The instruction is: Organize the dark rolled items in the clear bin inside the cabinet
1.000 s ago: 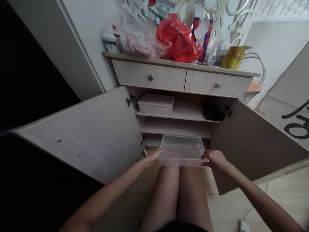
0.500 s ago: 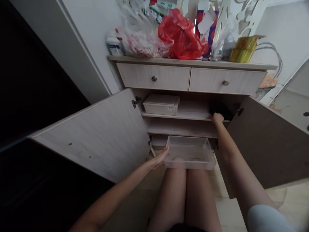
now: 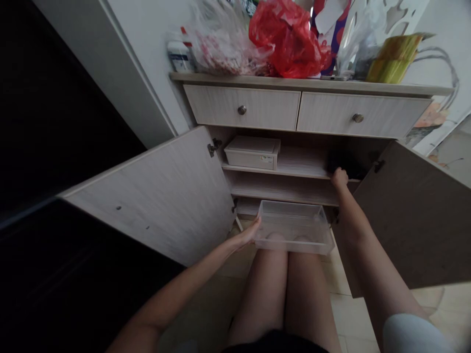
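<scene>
A clear plastic bin [image 3: 294, 228] rests on my knees in front of an open wooden cabinet [image 3: 279, 189]. My left hand [image 3: 247, 237] lies against the bin's left end, fingers stretched along it. My right hand [image 3: 339, 177] reaches onto the upper shelf at its right end, fingers curled at a black object [image 3: 349, 164] lying in the shadow there. Whether the fingers hold it is hidden. A white lidded box [image 3: 252, 152] sits at the left of the same shelf.
Both cabinet doors stand wide: the left door [image 3: 154, 193] and the right door [image 3: 415, 215]. Two drawers [image 3: 305, 110] are closed above. The top carries a red bag [image 3: 290, 41], clear bags [image 3: 224, 46], a white bottle [image 3: 179, 54] and a yellow-green roll [image 3: 393, 59].
My right hand left the bin's right end and reached up to the black object on the upper shelf. My left hand stayed on the bin. The view shifted slightly.
</scene>
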The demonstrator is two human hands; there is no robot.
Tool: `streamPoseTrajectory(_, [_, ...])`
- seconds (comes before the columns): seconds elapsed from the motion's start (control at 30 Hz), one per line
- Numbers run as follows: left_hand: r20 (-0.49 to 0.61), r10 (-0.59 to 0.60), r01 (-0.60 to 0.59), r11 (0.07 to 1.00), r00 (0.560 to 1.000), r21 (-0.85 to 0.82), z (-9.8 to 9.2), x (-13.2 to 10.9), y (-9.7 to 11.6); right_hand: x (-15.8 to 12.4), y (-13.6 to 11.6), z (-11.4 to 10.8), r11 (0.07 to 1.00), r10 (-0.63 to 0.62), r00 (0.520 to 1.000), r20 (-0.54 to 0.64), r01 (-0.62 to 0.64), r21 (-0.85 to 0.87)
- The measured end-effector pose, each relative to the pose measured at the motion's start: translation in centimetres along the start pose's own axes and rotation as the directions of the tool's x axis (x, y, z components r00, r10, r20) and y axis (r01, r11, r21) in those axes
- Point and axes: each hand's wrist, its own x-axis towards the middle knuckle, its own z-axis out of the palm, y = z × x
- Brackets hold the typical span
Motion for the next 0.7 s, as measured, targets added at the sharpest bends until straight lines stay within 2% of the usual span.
streamPoseTrajectory(0.1, [0.004, -0.042, 0.042, 0.998, 0.999, -0.05, 0.0, -0.1, 0.2, -0.1, 0.8, -0.7, 0.968, 0.051, 0.998, -0.031, -0.042, 0.249])
streamPoseTrajectory(0.17, [-0.004, -0.081, 0.08, 0.992, 0.997, -0.092, 0.0, -0.1, 0.3, -0.8, 1.7, -1.3, 0.91, 0.028, 0.999, -0.02, -0.018, 0.415])
streamPoseTrajectory(0.23, [-0.004, -0.101, 0.1, 0.988, 0.995, -0.121, 0.0, -0.1, 0.3, -2.1, 3.0, -2.0, 0.848, -0.046, 0.998, 0.043, 0.017, 0.53])
streamPoseTrajectory(0.3, [0.007, -0.098, 0.098, 0.987, 0.995, -0.13, 0.0, -0.2, 0.4, -4.3, 4.5, -2.6, 0.777, -0.177, 0.975, 0.136, 0.054, 0.627])
streamPoseTrajectory(0.4, [0.017, -0.093, 0.094, 0.984, 0.996, -0.151, 0.2, -0.3, 0.4, -8.2, 6.5, -3.4, 0.647, -0.408, 0.883, 0.233, 0.099, 0.756])
streamPoseTrajectory(0.47, [0.011, -0.099, 0.099, 0.98, 0.995, -0.173, 0.3, -0.3, 0.5, -10.8, 7.3, -3.8, 0.615, -0.503, 0.82, 0.273, 0.117, 0.78])
streamPoseTrajectory(0.6, [-0.002, -0.101, 0.098, 0.976, 0.995, -0.195, 0.4, -0.1, 0.5, -14.4, 7.4, -3.3, 0.628, -0.61, 0.69, 0.389, 0.123, 0.768])
streamPoseTrajectory(0.63, [0.008, -0.095, 0.095, 0.975, 0.995, -0.199, 0.4, 0.0, 0.4, -15.0, 7.2, -2.9, 0.644, -0.623, 0.669, 0.404, 0.146, 0.751])
streamPoseTrajectory(0.7, [0.033, -0.083, 0.089, 0.97, 0.996, -0.226, 0.4, 0.2, 0.1, -15.8, 6.7, -2.0, 0.681, -0.631, 0.666, 0.398, 0.23, 0.695])
